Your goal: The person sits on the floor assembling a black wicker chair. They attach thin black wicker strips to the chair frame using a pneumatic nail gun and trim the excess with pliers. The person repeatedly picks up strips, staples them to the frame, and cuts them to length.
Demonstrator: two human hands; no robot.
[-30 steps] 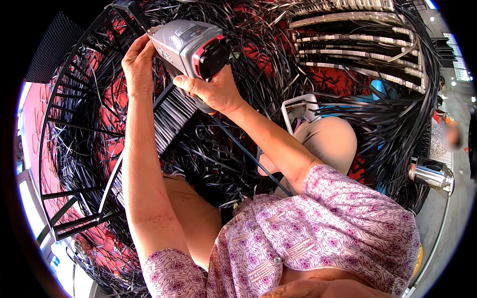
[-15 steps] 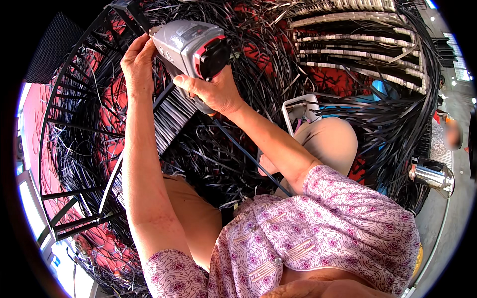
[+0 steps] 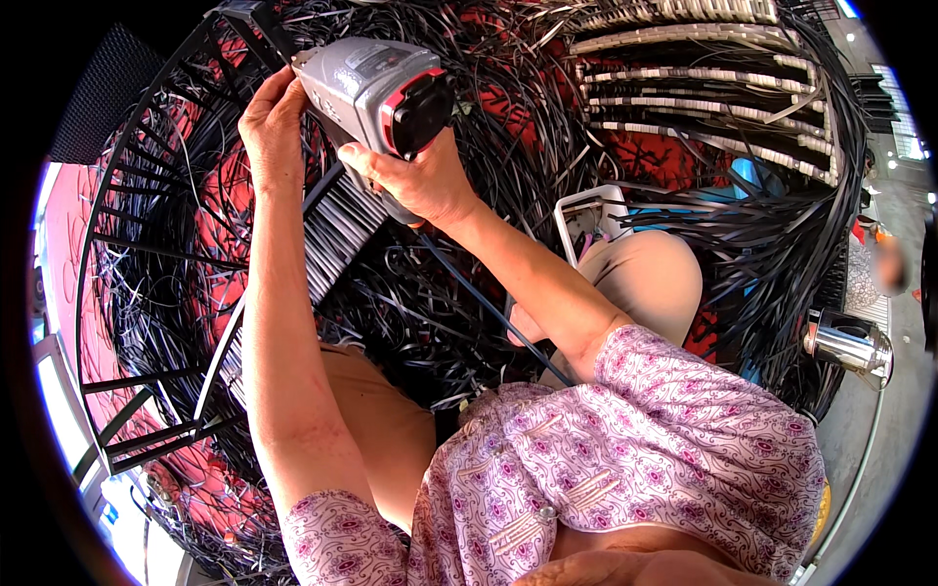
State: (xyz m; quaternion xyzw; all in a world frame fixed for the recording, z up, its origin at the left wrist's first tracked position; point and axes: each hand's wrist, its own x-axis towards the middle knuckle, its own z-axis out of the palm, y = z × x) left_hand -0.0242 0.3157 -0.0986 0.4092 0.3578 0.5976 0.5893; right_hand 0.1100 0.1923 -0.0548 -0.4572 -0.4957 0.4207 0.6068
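Observation:
My right hand (image 3: 430, 181) is wrapped round the handle of a grey staple gun (image 3: 366, 83) with a red ring and a black round cap. A dark hose (image 3: 479, 298) runs from its handle down towards my lap. The gun's nose points to the upper left, by the corner of a black metal frame (image 3: 96, 220). My left hand (image 3: 274, 132) is closed beside the nose, fingertips pressed together. What they pinch is hidden. Grey woven strips (image 3: 337, 234) cover part of the frame below the gun.
Loose black plastic strips (image 3: 508, 176) lie tangled over the red floor. A partly woven pale and dark panel (image 3: 708, 103) stands at the upper right. Near my knee is a white-rimmed basket (image 3: 591, 200). A shiny metal cylinder (image 3: 848, 344) lies at the right.

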